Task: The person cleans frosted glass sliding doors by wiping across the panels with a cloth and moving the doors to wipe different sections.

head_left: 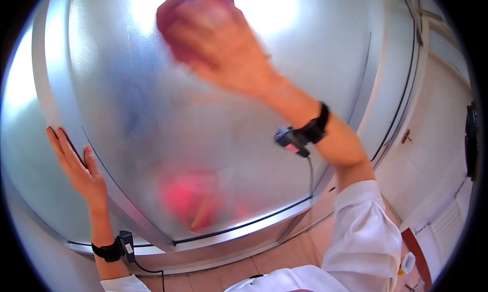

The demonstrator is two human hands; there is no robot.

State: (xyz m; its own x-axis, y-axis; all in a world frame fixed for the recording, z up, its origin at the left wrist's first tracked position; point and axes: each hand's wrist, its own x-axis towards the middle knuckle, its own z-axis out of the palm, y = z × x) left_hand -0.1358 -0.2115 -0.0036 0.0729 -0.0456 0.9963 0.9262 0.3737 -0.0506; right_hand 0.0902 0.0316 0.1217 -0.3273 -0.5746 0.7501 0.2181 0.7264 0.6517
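Observation:
A large frosted glass panel (254, 154) in a silvery metal frame (124, 203) stands in front of me. High on the glass, my right hand (223, 42) is closed over a maroon cloth (172, 20) that bunches out past the fingers; both are blurred. Lower at the left, my left hand (84, 172) rests flat along the upright of the frame, fingers stretched and thumb apart, holding nothing. Each wrist wears a black strap with a small boxed device, the right device (292, 139) and the left device (126, 245) both trailing a thin cable.
Through the glass a blurred pink shape (190, 198) shows low down. At the right are a pale door (432, 154) with a small handle (406, 136) and a dark round object (471, 142). Pinkish floor tiles (223, 270) lie below the frame.

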